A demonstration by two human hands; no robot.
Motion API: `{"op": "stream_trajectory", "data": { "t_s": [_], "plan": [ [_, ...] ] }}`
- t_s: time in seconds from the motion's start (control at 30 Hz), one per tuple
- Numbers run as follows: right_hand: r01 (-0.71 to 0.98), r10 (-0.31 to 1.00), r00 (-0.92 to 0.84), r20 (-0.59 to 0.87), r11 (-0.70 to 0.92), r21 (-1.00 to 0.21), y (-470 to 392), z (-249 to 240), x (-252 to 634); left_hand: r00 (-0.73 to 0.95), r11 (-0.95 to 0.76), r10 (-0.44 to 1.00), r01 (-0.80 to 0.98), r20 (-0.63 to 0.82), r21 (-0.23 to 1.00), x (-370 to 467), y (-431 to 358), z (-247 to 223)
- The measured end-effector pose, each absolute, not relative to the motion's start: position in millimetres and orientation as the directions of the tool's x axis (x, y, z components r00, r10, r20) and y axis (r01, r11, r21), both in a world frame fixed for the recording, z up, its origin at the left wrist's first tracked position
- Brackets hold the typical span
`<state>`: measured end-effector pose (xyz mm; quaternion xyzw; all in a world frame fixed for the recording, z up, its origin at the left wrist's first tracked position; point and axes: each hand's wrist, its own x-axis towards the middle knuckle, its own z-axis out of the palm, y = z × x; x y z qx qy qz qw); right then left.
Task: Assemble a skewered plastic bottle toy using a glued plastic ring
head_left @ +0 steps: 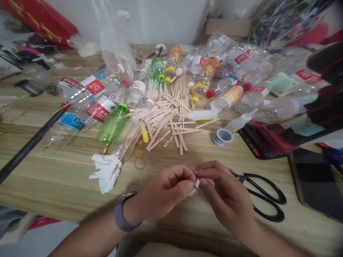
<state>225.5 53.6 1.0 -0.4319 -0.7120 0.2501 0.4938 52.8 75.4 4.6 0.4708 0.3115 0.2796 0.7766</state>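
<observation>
Near the table's front edge, my left hand [171, 191] pinches a small white bottle cap [194, 188] between thumb and fingers. A bluish mark shows on the cap's side. My right hand [227, 192] meets it from the right, thumb and fingertips closed together at the cap's edge. What those right fingertips hold is too small to make out. Just beyond my right hand lie black-handled scissors [268, 196], their blades partly hidden by it. A white piece of tissue [105, 173] tied with a rubber band lies left of my left hand.
Wooden sticks [168, 117] lie in a loose pile mid-table, with plastic bottles [112, 123] around them. Rubber bands [139, 163], a small roll [222, 136], a glue bottle [202, 115], a red and black power tool [270, 137] and a phone [316, 182] lie about.
</observation>
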Motion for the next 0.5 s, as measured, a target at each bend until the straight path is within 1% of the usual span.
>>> {"op": "stream_trajectory", "data": {
  "t_s": [0.23, 0.4, 0.5],
  "plan": [
    [0.379, 0.863, -0.139, 0.487, 0.5, -0.779, 53.6, 1.1, 225.8, 0.637, 0.397, 0.731, -0.104, -0.246, 0.912, 52.8, 75.1, 4.4],
    [0.379, 0.866, -0.144, 0.479, 0.496, -0.781, 53.4, 0.7, 225.9, 0.646, 0.383, 0.731, -0.122, -0.219, 0.916, 52.4, 75.1, 6.1],
    [0.378, 0.869, -0.137, 0.476, 0.49, -0.786, 53.6, 1.1, 225.5, 0.645, 0.39, 0.727, -0.104, -0.236, 0.915, 52.4, 75.4, 7.0]
  ]
}}
